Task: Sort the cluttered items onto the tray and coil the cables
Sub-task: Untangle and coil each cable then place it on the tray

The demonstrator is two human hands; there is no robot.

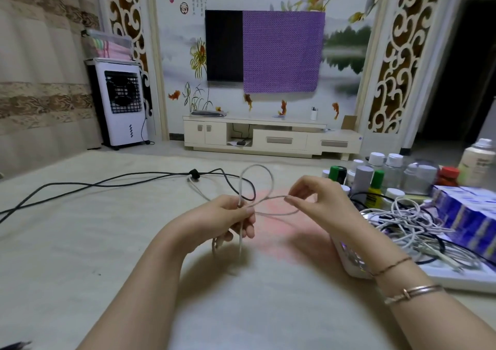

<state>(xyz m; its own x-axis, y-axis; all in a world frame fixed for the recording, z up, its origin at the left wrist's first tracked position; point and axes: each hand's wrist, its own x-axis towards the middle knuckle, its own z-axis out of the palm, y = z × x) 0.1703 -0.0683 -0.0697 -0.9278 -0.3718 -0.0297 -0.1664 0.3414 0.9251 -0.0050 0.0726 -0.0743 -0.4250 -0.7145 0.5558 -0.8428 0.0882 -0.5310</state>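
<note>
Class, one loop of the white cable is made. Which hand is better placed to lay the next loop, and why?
Right. The right hand pinches the free run of the white cable, while the left hand grips the gathered loop.

Both forearms reaching forward from the lower edge, bare, wrists raised. Left hand [230, 215] turned thumb-up, fingers curled inward, thumb pressed across them in a closed grip. Right hand [319, 199] held level with it and just apart, thumb and forefinger pinched together, remaining fingers arched loosely above. Two bracelets on the right wrist.
</note>
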